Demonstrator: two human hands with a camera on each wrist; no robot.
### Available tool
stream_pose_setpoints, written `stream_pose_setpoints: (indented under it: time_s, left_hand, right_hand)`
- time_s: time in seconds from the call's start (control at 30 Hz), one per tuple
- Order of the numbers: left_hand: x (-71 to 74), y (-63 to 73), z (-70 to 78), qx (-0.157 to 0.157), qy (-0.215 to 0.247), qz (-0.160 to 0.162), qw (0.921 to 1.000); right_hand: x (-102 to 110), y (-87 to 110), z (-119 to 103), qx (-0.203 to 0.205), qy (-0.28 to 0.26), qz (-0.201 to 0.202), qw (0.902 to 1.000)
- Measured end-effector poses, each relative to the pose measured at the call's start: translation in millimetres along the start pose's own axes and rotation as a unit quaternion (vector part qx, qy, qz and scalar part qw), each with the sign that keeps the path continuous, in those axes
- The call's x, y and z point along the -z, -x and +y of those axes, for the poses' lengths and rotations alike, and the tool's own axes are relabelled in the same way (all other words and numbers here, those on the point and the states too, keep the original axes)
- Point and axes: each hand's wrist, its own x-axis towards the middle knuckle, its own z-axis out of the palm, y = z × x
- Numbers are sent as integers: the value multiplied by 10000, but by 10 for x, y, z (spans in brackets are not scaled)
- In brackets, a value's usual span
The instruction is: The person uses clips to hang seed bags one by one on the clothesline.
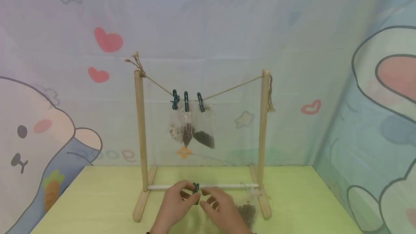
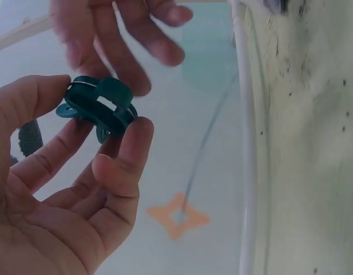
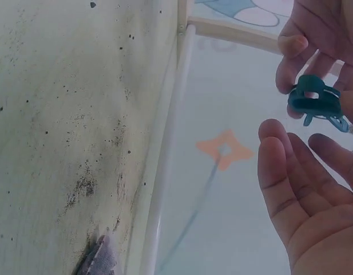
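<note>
My left hand (image 1: 173,203) pinches a dark green clothespin (image 1: 196,190) between thumb and fingers, low in front of the wooden frame. In the left wrist view the clothespin (image 2: 102,103) sits across the thumb tip and fingertips. My right hand (image 1: 222,208) is just to its right, fingers loosely bent with nothing between them. The right wrist view shows the right hand's fingers (image 3: 279,172) just apart from the clothespin (image 3: 314,102). Beside the right hand, a clear bag (image 1: 248,212) of dark brown bits lies on the table, partly hidden by that hand.
A rope (image 1: 234,89) sags between two wooden posts (image 1: 263,125). Three green clothespins (image 1: 186,101) hold small clear bags (image 1: 204,138) with pale, brown and dark contents. A white rod (image 1: 227,186) joins the posts low down. Dark crumbs (image 3: 82,186) dot the yellow-green table (image 1: 97,198).
</note>
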Motion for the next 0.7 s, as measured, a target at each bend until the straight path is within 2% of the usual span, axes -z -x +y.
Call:
stream_pose_setpoints:
  time_s: [0.13, 0.33, 0.7]
  left_hand:
    - [-64, 2, -26, 37, 302, -179, 9994]
    - [-88, -20, -45, -5, 510, -290, 9983]
    - [-120, -51, -36, 96, 679, -301, 9972]
  right_hand:
    - [-9, 13, 2, 176, -23, 61, 9998]
    - [8, 11, 40, 411, -36, 190, 9990]
    - [33, -5, 51, 739, 73, 392, 9965]
